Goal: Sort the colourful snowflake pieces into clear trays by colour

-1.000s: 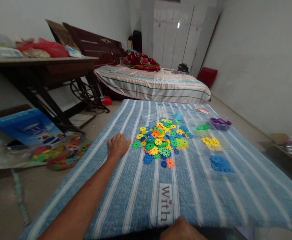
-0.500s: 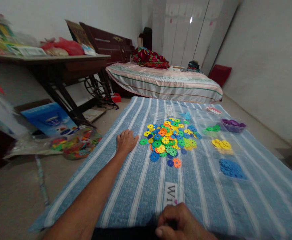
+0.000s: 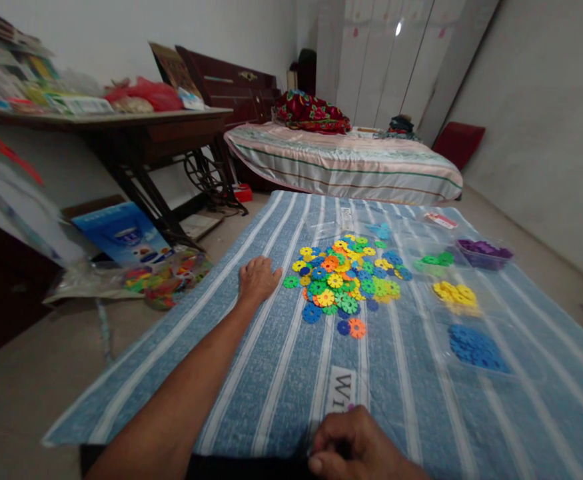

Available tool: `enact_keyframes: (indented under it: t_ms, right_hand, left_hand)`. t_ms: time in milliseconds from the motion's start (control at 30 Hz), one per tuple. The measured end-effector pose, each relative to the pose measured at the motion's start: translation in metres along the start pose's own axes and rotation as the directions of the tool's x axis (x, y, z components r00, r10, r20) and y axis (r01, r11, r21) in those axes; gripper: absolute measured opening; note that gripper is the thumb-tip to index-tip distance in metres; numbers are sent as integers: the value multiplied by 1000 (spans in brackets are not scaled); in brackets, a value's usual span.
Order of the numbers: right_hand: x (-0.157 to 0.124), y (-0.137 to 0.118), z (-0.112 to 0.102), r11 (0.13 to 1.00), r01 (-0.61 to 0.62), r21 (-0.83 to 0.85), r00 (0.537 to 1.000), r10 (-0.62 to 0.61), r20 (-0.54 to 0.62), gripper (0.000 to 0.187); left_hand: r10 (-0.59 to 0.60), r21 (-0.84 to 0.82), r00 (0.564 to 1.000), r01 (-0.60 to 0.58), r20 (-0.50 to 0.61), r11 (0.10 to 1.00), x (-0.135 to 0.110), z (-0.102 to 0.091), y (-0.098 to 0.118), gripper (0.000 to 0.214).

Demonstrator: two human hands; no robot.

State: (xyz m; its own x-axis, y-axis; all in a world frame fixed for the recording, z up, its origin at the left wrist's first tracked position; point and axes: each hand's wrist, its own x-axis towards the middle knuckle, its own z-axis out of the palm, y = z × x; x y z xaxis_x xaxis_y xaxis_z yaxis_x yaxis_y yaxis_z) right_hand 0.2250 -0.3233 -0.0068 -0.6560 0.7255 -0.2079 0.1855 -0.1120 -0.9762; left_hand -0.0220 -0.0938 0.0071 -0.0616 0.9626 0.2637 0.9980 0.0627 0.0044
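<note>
My left hand point(image 3: 260, 280) lies palm down on the striped cloth, fingers stretched out, with nothing visible in it. Just right of its thumb spreads a pile of flower-shaped plastic discs point(image 3: 335, 281) in yellow, green, blue and orange. An orange disc point(image 3: 356, 328) and a dark blue disc point(image 3: 344, 327) lie at the pile's near side. At the near table edge, my right hand point(image 3: 358, 443) is curled, thumb below the bent fingers. The inside of that hand is dark, so anything held there is hidden.
Clear plastic boxes along the right hold blue discs point(image 3: 477, 347), yellow discs point(image 3: 454, 293), green discs point(image 3: 436, 260) and purple discs point(image 3: 484, 251). Light blue pieces point(image 3: 380, 231) lie behind the pile. A bed point(image 3: 341, 160) stands beyond the table, a sewing-machine table point(image 3: 156, 120) to the left.
The whole scene shifts slightly to the right as the head turns a little left. Both hands and the discs stay in place on the cloth.
</note>
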Motion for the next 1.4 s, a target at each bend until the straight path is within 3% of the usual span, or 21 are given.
enact_keyframes:
  t_ms: [400,1400]
  right_hand:
    - [3,8,-3,988,84,128,996,-88,24,49]
    - [13,8,-2,986,53,159,998,-56,12,45]
  left_hand:
    - [-19,40,1000,18,10,999,3,2,1,46]
    - [4,64,1000,-3,-6,998,3,0,-1,44]
